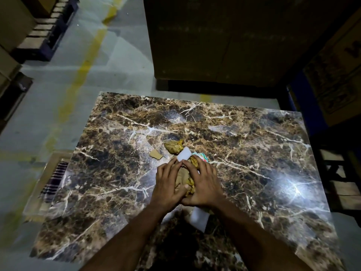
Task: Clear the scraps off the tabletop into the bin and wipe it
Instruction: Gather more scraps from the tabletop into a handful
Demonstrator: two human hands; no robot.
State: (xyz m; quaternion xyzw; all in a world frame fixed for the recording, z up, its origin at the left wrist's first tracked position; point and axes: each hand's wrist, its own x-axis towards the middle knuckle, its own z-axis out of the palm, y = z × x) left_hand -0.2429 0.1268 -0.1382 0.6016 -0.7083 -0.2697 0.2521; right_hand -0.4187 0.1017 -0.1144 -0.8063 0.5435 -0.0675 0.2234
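While both hands (187, 184) cup crumpled brown paper (184, 179), marble-patterned tabletop (254, 153) gleams.

The room was dim. A grey concrete floor (64, 61) ran left of the table, crossed by a worn yellow line (86, 63). Stacked cardboard boxes (224, 36) rose behind, and more boxes on a dark pallet (45, 30) stood at far left. A bright glare (293, 187) lay on the right, perhaps from a lamp overhead.
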